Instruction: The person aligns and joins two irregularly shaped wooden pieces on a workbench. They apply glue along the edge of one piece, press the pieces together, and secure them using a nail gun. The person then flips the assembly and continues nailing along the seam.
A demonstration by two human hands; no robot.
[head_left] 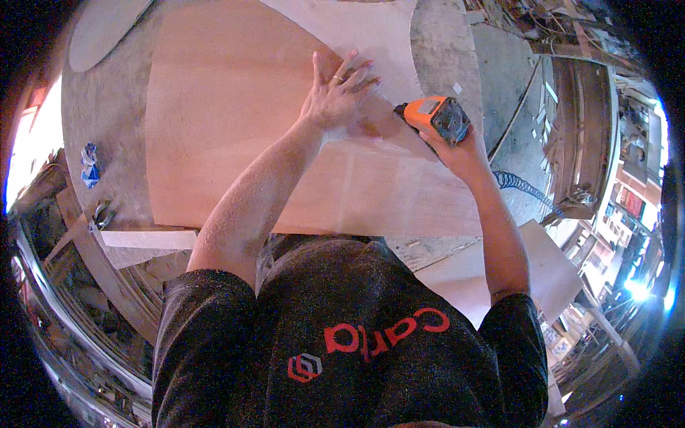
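Observation:
My left hand (pixel 341 96) lies with fingers spread on a large tan plywood panel (pixel 235 121), a ring on one finger. Its fingertips reach the edge of a pale curved sheet (pixel 357 28) lying over the panel's far side. To its right, my right hand (pixel 457 148) is closed round the handle of an orange and black nail gun (pixel 432 114). The gun's dark nose points left, toward the pale sheet's lower end and the left hand. Whether the nose touches the surface, I cannot tell.
The panel rests on a grey, worn worktop (pixel 107 121). A crumpled blue and white wrapper (pixel 89 165) lies at left. Blue coiled hose (pixel 524 187) runs beside my right forearm. Another pale rounded piece (pixel 103 32) is at far left; wooden boards (pixel 581 135) stand at right.

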